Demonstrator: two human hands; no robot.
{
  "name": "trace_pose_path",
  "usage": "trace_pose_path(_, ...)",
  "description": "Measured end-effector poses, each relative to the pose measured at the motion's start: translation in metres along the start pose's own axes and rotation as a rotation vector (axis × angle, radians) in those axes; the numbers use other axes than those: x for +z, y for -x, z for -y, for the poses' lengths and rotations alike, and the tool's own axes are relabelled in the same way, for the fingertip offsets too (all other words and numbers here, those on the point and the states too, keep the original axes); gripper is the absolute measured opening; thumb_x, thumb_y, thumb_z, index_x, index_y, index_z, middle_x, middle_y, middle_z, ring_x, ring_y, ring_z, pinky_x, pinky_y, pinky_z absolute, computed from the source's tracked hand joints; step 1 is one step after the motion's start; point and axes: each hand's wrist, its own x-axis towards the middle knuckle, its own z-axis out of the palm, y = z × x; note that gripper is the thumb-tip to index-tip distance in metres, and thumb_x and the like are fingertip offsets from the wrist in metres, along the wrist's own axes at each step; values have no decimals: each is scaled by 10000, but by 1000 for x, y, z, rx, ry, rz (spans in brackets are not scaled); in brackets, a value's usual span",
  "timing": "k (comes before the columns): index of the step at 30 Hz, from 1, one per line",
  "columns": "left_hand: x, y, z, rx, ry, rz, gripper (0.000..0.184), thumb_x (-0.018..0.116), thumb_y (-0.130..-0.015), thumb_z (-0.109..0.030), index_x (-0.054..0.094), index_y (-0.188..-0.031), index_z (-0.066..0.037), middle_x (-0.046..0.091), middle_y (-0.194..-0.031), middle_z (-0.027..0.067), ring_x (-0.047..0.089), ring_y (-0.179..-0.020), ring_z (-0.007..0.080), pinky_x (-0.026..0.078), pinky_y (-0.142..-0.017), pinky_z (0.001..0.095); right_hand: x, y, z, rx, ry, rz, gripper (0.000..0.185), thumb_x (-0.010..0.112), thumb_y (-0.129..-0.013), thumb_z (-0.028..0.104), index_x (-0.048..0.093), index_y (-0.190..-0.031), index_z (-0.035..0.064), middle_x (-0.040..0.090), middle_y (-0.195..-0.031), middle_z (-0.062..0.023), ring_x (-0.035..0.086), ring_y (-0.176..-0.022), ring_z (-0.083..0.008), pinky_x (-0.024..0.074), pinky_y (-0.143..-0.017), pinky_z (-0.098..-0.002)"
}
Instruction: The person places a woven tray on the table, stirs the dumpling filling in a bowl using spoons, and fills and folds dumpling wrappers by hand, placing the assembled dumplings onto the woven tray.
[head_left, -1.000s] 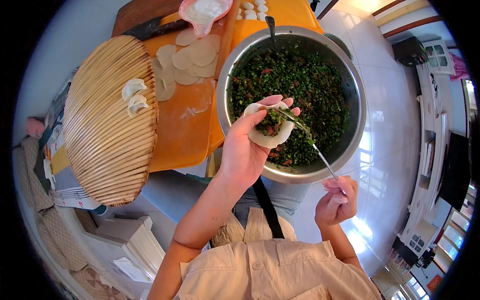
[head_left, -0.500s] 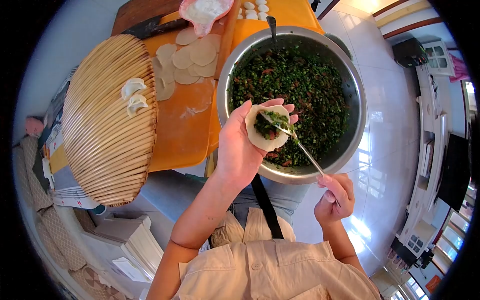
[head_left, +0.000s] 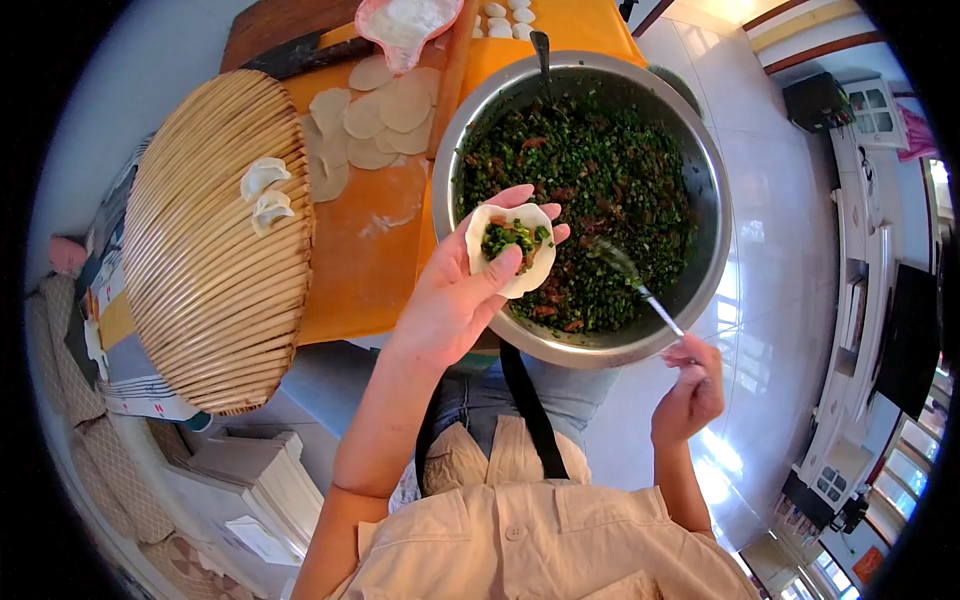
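My left hand [head_left: 455, 290] cups a round dumpling wrapper [head_left: 533, 272] above the near left rim of a big metal bowl [head_left: 708, 150]. A small heap of green filling [head_left: 507, 238] sits in the wrapper, and my thumb lies over it. My right hand [head_left: 690, 385] grips the handle of a metal spoon [head_left: 657, 305] at the bowl's right side. The spoon's head is over the chopped green and reddish filling [head_left: 600, 150] in the bowl. A second utensil handle [head_left: 542, 52] leans on the far rim.
Two folded dumplings [head_left: 268, 192] lie on a round slatted tray [head_left: 215, 300] at left. Flat wrappers [head_left: 405, 105] overlap on the orange surface [head_left: 360, 290]. Behind them are a pink dish of flour [head_left: 410, 22], a dark knife [head_left: 300, 58] and several dough pieces [head_left: 510, 20].
The spoon has left the wrapper and moved right and down, over the filling in the bowl. My left hand has shifted left, and its thumb has come over the wrapper's filling.
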Motion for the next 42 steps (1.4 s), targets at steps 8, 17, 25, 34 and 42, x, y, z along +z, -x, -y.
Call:
trace_pose_path(8,-3,4,-5,-11,84,10,501,574,-860,-119,357,-1291,16,462,-1260,228,454,-1190,334,382,-1000,389,8,14,1,-319,486,503,382,717,-682,192,643,-1046,105,581,-890,-51,552,-797,-228,457,-683,-323)
trace_pose_path(17,-2,5,9,-14,-118,39,507,633,-823,-126,400,-1249,20,525,-1191,194,502,-1143,290,398,-982,377,28,-46,36,-373,372,477,365,647,-718,66,626,-1074,140,532,-1034,-63,493,-975,-262,402,-817,-364)
trace_pose_path(25,-7,12,9,-26,-147,77,507,630,-835,-165,397,-1250,7,514,-1212,196,488,-1161,276,377,-999,384,59,-69,33,-440,309,404,374,571,-642,-73,636,-960,112,519,-1164,-97,490,-1079,-313,410,-885,-383)
trace_pose_path(34,4,6,9,-138,184,-19,457,471,-922,-280,395,-1244,35,469,-1256,219,461,-1184,310,377,-1002,393,65,-51,34,-459,266,342,307,680,-642,3,632,-918,130,559,-1004,-31,535,-941,-239,449,-769,-337)
trace_pose_path(42,9,22,7,-326,124,-145,400,365,-966,-268,425,-1220,35,526,-1187,146,530,-1092,209,445,-925,353,63,-62,27,-594,111,305,238,709,-560,36,632,-766,126,615,-829,10,579,-802,-199,478,-657,-285)
